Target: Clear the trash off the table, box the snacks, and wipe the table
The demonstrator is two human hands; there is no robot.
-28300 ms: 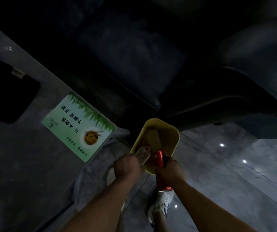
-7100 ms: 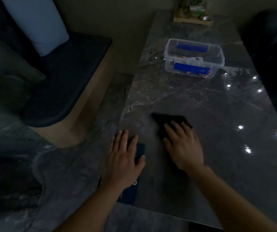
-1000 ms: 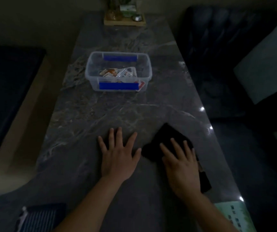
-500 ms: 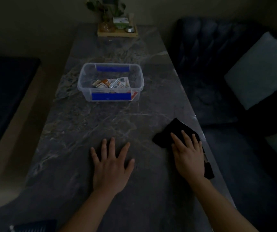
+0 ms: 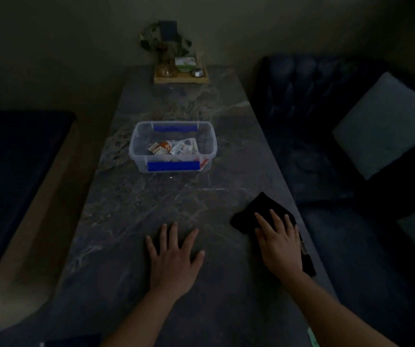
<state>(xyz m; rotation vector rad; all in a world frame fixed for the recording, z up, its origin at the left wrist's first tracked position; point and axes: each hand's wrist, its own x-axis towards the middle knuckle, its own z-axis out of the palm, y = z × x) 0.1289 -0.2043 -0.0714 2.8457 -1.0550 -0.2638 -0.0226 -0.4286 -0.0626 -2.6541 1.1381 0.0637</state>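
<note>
Cloth [image 5: 256, 211] half hidden under right hand [image 5: 280, 249], dim

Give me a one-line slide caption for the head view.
Right hand presses a black cloth on the marble table; left hand flat; snacks boxed.

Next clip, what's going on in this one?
A person is wiping a dark marble table. The right hand presses flat on a black cloth near the table's right edge, while the left hand rests open, palm down, on the bare surface. Farther back, a clear plastic box holds snack packets, with no lid on it. A wooden tray with a plant sits at the far end.
</note>
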